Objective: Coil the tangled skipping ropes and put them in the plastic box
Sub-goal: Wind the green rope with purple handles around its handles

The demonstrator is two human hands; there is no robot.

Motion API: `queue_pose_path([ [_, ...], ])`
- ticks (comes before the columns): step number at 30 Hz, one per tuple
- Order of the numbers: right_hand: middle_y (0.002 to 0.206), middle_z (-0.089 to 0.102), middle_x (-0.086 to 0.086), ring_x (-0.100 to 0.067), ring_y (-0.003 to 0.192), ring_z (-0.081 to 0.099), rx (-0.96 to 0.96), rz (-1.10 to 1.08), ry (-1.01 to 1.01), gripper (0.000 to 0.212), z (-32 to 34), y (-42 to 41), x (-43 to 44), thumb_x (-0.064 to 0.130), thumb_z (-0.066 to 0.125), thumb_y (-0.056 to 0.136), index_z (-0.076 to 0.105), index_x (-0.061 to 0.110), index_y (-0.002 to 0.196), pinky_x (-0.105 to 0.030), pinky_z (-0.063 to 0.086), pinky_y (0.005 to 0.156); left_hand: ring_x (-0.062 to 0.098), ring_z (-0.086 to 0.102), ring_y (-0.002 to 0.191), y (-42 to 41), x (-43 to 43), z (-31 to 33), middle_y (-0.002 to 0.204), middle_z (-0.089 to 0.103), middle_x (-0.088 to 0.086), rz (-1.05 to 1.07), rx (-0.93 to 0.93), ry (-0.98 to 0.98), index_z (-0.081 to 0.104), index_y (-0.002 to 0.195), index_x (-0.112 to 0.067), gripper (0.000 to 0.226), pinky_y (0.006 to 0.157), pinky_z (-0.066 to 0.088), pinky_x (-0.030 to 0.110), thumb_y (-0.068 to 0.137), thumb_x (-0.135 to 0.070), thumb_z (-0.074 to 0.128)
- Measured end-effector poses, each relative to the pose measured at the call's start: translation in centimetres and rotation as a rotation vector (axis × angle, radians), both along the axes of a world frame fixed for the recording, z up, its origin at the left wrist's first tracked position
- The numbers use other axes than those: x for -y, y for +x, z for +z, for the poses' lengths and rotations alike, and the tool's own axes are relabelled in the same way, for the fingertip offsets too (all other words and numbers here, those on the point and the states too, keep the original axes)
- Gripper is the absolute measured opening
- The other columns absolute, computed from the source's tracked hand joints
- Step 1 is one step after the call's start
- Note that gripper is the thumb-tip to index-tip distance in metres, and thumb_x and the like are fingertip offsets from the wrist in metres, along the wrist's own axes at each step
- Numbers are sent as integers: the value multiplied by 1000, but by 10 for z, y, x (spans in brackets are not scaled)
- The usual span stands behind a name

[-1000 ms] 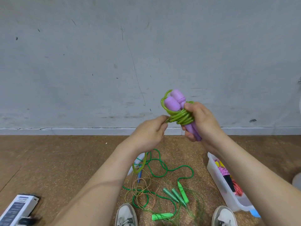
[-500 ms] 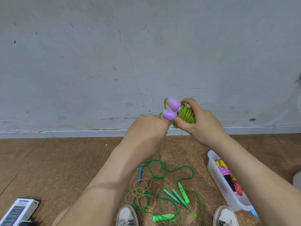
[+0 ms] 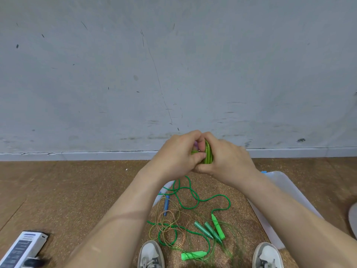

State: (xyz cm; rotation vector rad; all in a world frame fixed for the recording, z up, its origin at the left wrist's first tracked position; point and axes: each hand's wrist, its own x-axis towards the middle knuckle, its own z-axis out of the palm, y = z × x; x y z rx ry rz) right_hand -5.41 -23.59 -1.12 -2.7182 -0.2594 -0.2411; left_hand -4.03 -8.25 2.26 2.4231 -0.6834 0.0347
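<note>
Both hands are clasped together in front of the wall's base around a coiled light-green skipping rope [image 3: 208, 154] with purple handles. My left hand [image 3: 178, 151] covers the handles; only a sliver of purple shows. My right hand [image 3: 228, 155] grips the coil from the right. On the floor below lies a tangle of ropes [image 3: 181, 215]: a dark green cord, a thin orange-brown cord, several green handles [image 3: 209, 230] and a blue handle [image 3: 166, 205]. The clear plastic box [image 3: 284, 190] sits at the right, mostly hidden behind my right forearm.
A grey wall with a pale skirting board stands close ahead. A white and dark carton [image 3: 23, 248] lies at the lower left on the brown floor. My two shoes [image 3: 151, 255] frame the tangle at the bottom edge. A pale rounded object [image 3: 353, 217] touches the right edge.
The hands have dropped lower and closed together around the coil. The purple handles, plainly visible before, are now almost covered by my left hand.
</note>
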Motion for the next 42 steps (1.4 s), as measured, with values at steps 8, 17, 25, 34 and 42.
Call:
queue_pose_path([
  [8, 95, 64, 5, -25, 96, 62, 21, 19, -128, 49, 8, 1, 9, 63, 59, 72, 43, 36, 109, -35, 38, 68, 22, 58, 82, -5, 0, 14, 82, 64, -5, 56, 243, 390, 62, 91, -25, 26, 64, 41, 33, 84, -50, 59],
  [17, 104, 64, 4, -25, 100, 62, 21, 40, -260, 57, 11, 6, 19, 79, 48, 75, 41, 40, 116, -37, 42, 75, 20, 46, 77, -4, -9, 8, 68, 47, -4, -15, -178, 331, 59, 94, -18, 33, 64, 30, 30, 102, -35, 32],
  [25, 108, 63, 7, -23, 105, 60, -15, 79, -303, 60, 13, 10, 24, 80, 50, 73, 42, 41, 118, -35, 38, 73, 10, 56, 72, 6, -17, 0, 77, 63, -5, -80, -413, 279, 68, 97, -19, 24, 73, 45, 26, 99, -23, 44],
  [34, 105, 62, 12, -21, 105, 59, -114, 96, -250, 58, 23, 12, 34, 77, 55, 71, 43, 43, 117, -32, 37, 70, 14, 39, 74, 13, -23, -16, 72, 48, -1, -130, -603, -82, 71, 97, -16, 40, 72, 31, 26, 103, -34, 36],
  [42, 95, 52, 18, -16, 96, 54, -227, 107, -168, 63, 27, 11, 45, 77, 63, 65, 46, 46, 117, -33, 44, 77, -1, 56, 81, 15, -23, -26, 82, 61, 0, -345, -795, -134, 65, 109, -7, 22, 76, 40, 10, 94, -8, 50],
])
